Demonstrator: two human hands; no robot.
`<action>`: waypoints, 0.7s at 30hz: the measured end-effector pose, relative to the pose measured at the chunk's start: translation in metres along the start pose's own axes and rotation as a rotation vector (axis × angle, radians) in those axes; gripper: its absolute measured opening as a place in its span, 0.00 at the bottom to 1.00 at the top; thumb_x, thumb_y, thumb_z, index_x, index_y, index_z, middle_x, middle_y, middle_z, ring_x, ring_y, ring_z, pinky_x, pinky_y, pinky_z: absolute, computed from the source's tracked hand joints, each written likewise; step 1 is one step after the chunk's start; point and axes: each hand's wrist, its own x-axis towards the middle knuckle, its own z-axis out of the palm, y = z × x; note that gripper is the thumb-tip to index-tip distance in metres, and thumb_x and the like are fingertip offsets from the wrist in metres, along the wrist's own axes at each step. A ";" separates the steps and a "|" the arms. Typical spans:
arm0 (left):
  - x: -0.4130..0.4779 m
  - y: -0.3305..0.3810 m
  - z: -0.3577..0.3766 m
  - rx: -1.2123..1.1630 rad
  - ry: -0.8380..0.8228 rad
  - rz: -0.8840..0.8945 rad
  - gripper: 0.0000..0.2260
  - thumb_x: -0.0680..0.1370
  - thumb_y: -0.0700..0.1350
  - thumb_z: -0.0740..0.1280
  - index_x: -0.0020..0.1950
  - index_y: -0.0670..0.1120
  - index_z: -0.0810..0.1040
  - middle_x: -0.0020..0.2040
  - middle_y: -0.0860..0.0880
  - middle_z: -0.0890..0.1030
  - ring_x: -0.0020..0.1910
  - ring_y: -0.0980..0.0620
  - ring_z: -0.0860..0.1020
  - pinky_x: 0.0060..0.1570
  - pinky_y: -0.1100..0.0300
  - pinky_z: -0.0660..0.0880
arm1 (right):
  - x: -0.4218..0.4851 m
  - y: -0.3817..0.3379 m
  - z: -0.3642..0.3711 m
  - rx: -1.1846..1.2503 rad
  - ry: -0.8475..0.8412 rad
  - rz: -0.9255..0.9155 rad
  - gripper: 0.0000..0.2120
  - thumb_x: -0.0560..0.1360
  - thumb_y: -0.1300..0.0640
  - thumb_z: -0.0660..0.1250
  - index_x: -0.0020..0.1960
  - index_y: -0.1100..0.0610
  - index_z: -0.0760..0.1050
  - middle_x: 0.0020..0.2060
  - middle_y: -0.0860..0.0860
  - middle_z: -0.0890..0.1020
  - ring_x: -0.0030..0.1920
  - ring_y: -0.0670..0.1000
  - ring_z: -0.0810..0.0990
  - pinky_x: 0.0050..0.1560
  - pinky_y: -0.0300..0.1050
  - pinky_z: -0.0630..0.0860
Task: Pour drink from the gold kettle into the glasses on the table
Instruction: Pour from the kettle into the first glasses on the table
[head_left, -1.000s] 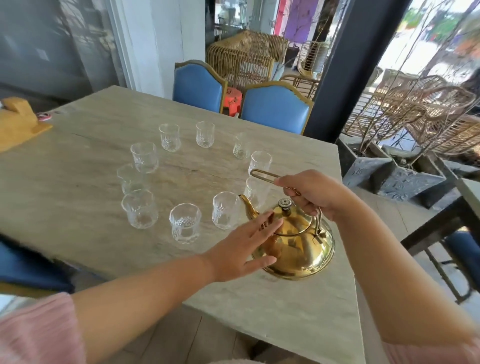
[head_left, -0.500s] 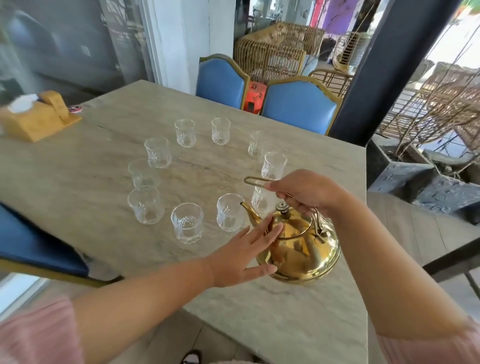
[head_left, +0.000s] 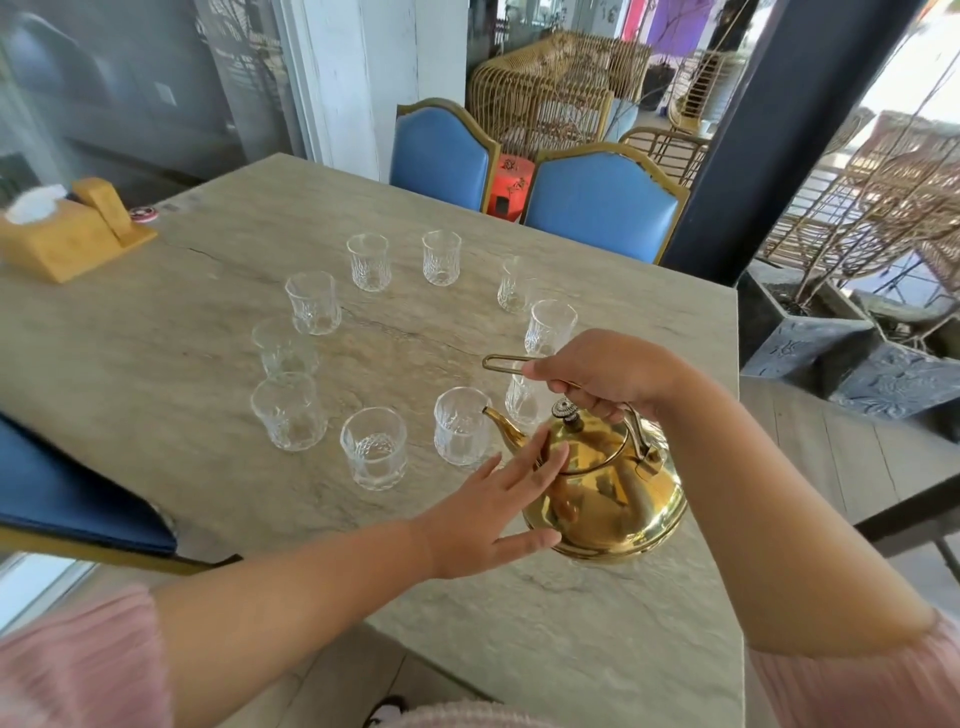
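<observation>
The gold kettle (head_left: 613, 493) is at the near right of the stone table (head_left: 171, 332), its spout pointing left at the rim of a clear glass (head_left: 461, 426). My right hand (head_left: 602, 374) is closed around the kettle's wire handle from above. My left hand (head_left: 493, 512) lies flat with fingers spread against the kettle's left side. Several empty clear glasses stand in a ring on the table, among them a near glass (head_left: 373, 447) and a far glass (head_left: 441, 257). One glass (head_left: 522, 400) is partly hidden behind the handle and my right hand.
A wooden tissue box (head_left: 62, 234) sits at the table's far left. Two blue chairs (head_left: 597, 208) stand at the far side, and a blue seat (head_left: 57, 493) is near left. The table's right edge drops to a floor with stone planters (head_left: 810, 332).
The camera has drifted, so everything sits a little lower and to the right in view. The kettle's spout has come closer to the rim of the nearest glass. Both hands keep their hold.
</observation>
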 end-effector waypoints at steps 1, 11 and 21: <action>0.000 0.000 0.000 -0.003 0.000 0.000 0.33 0.81 0.59 0.53 0.73 0.59 0.29 0.75 0.54 0.29 0.75 0.62 0.35 0.74 0.54 0.35 | 0.000 0.000 -0.001 -0.001 -0.001 0.002 0.19 0.78 0.48 0.63 0.34 0.58 0.67 0.22 0.52 0.65 0.19 0.48 0.60 0.24 0.39 0.60; 0.000 -0.002 -0.005 0.012 -0.007 0.010 0.33 0.81 0.59 0.52 0.71 0.62 0.27 0.74 0.56 0.28 0.73 0.66 0.35 0.73 0.57 0.33 | 0.002 -0.005 -0.001 -0.020 -0.006 0.006 0.18 0.78 0.48 0.64 0.35 0.58 0.68 0.22 0.52 0.66 0.19 0.48 0.61 0.22 0.37 0.61; 0.002 0.001 -0.009 -0.006 -0.015 0.007 0.33 0.81 0.59 0.53 0.73 0.60 0.29 0.75 0.55 0.28 0.74 0.64 0.35 0.73 0.57 0.33 | 0.001 -0.011 -0.004 -0.048 -0.010 0.017 0.18 0.78 0.48 0.63 0.34 0.58 0.68 0.23 0.51 0.66 0.18 0.47 0.61 0.22 0.37 0.61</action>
